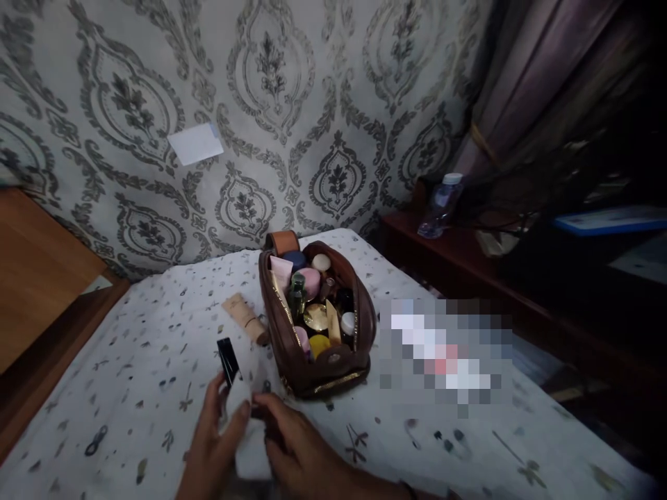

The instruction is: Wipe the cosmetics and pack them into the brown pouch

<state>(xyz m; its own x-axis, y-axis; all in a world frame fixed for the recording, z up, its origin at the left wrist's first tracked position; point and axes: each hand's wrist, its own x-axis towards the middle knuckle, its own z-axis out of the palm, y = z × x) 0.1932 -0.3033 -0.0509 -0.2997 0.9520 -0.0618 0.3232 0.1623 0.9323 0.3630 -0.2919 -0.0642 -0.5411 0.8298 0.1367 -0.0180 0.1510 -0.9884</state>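
My left hand (216, 430) is closed round a slim black item (227, 357) and a white tissue-like piece (240, 396). My right hand (294, 437) pinches the white piece from the right side. Beyond them an open brown bag (278, 347) stands on the patterned white sheet (167, 333). Inside it are several jars and bottles, among them a pink jar (306, 283), a gold lid (315, 317), a yellow lid (319, 345) and a green bottle (297, 292). A beige tube (242, 316) lies left of the bag.
A blurred-out item (442, 351) lies right of the bag. At the right, a clear bottle (440, 207) with a white cap stands on a dark red wooden surface (406, 232). A wooden board (42, 271) is at the left. Patterned wallpaper rises behind the bed.
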